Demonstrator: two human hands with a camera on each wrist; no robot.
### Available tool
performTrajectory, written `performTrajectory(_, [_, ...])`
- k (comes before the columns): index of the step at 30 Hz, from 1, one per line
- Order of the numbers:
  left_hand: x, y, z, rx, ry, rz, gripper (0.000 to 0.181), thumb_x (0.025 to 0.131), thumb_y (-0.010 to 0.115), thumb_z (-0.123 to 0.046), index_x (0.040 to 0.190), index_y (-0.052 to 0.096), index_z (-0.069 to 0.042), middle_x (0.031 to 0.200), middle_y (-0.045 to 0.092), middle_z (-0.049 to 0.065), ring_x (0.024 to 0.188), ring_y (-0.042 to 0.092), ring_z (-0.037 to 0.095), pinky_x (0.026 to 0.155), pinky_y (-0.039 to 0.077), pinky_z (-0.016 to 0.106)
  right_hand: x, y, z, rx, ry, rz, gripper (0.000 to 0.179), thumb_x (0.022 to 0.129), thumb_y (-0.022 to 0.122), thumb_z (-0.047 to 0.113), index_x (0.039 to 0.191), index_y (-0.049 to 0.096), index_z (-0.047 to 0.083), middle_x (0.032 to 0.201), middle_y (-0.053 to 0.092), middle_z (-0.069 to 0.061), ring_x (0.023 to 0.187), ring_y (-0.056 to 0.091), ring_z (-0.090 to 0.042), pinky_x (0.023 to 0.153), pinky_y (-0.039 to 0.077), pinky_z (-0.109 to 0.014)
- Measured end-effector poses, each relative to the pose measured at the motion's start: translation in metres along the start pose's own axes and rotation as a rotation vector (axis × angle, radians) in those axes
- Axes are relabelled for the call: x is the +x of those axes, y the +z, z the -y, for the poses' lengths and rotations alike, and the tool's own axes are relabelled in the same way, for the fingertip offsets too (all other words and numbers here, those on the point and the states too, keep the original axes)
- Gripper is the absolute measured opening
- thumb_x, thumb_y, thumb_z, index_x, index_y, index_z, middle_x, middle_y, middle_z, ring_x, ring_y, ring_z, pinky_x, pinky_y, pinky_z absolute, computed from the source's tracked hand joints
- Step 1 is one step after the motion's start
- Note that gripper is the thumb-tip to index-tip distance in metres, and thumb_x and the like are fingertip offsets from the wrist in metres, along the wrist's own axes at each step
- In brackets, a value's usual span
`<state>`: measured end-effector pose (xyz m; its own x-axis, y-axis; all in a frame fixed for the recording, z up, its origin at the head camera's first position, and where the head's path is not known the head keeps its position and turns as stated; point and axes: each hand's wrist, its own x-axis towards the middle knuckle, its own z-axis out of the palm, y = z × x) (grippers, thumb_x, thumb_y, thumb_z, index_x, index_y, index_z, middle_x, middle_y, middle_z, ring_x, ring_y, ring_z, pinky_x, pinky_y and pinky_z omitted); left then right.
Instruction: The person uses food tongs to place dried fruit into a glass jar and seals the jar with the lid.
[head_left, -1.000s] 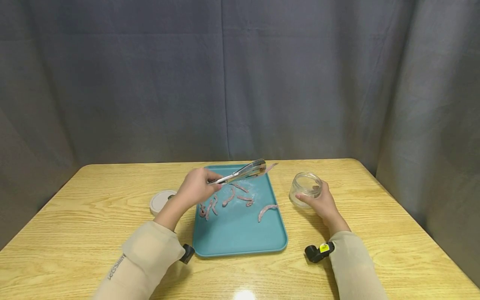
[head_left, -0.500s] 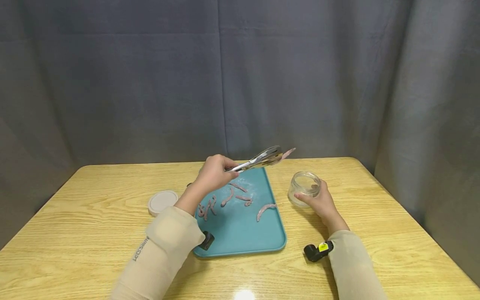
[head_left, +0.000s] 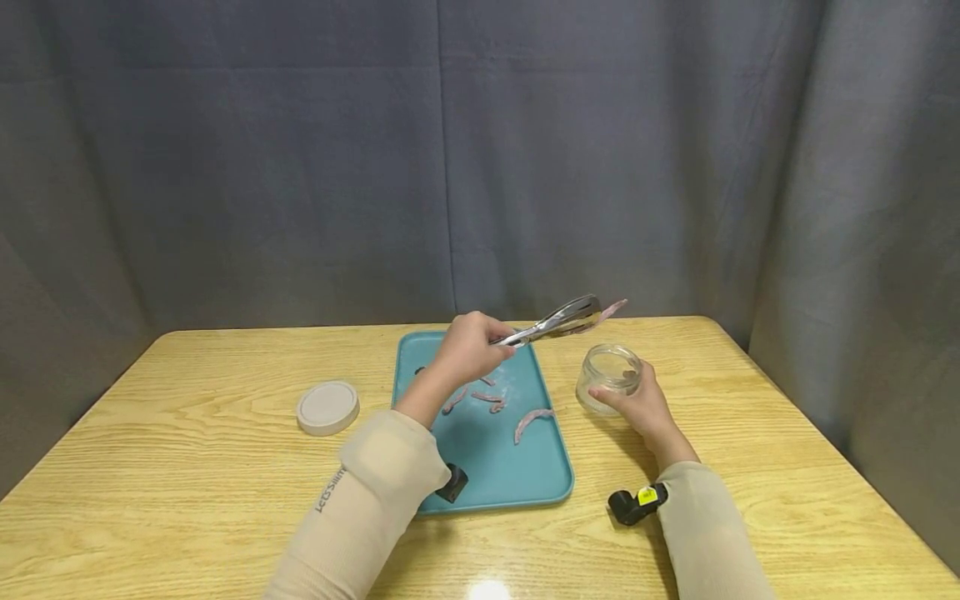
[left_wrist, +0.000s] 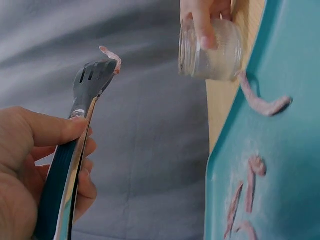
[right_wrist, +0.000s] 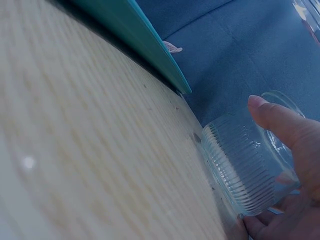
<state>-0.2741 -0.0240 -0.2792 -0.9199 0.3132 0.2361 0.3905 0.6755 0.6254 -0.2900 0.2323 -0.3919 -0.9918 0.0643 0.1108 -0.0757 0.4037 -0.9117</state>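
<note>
My left hand (head_left: 471,346) grips a pair of metal tongs (head_left: 551,323) above the tray's far part. Pinched at the tongs' tip is a thin pinkish strip (head_left: 613,310), which looks like raw meat; it hangs in the air above and behind the glass jar (head_left: 592,390). My right hand (head_left: 643,408) holds that lidless jar round its side, upright on the table. In the left wrist view the strip (left_wrist: 113,56) sticks out past the tongs' slotted head (left_wrist: 92,82). Several similar strips (head_left: 531,423) lie on the blue tray (head_left: 510,471), some hidden behind my left forearm.
A round whitish lid (head_left: 327,406) lies on the wooden table (head_left: 187,433) left of the tray. The tray's right edge stands a short way from the jar. A grey curtain (head_left: 337,167) hangs behind the table.
My left hand has moved right, carrying the tongs and the strip from over the tray toward the jar's side. The right hand and jar have stayed put. The lid has come into full view.
</note>
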Motion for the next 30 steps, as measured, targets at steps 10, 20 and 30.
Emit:
performTrajectory(10, [0.008,0.028,-0.005,0.056,0.003,0.010,0.015,0.080,0.061,-0.016,0.092,0.069,-0.014,0.081,0.061,-0.004,0.058,0.047,0.011,0.050,0.038,0.024,0.000,0.000,-0.004,-0.011,-0.006,-0.008,0.091,0.070,0.072,0.023,0.134,0.011,-0.001,0.128,0.024,-0.028,0.117,0.025,-0.039,0.094,0.022,-0.046])
performTrajectory(20, [0.011,0.053,-0.004,0.081,-0.005,-0.009,0.014,0.080,0.061,-0.018,0.091,0.070,-0.015,0.077,0.061,-0.004,0.060,0.048,0.010,0.051,0.038,0.023,-0.001,-0.001,-0.002,-0.014,0.001,0.001,0.093,0.071,0.071,0.024,0.134,0.009,-0.001,0.129,0.022,-0.029,0.118,0.023,-0.040,0.094,0.022,-0.046])
performTrajectory(30, [0.011,0.064,-0.003,0.147,-0.048,0.004,0.015,0.081,0.060,-0.020,0.092,0.069,-0.016,0.080,0.062,-0.004,0.066,0.053,0.011,0.054,0.041,0.025,0.000,0.000,-0.001,-0.018,0.008,0.001,0.094,0.070,0.071,0.026,0.135,0.009,-0.001,0.129,0.024,-0.029,0.117,0.026,-0.040,0.094,0.022,-0.046])
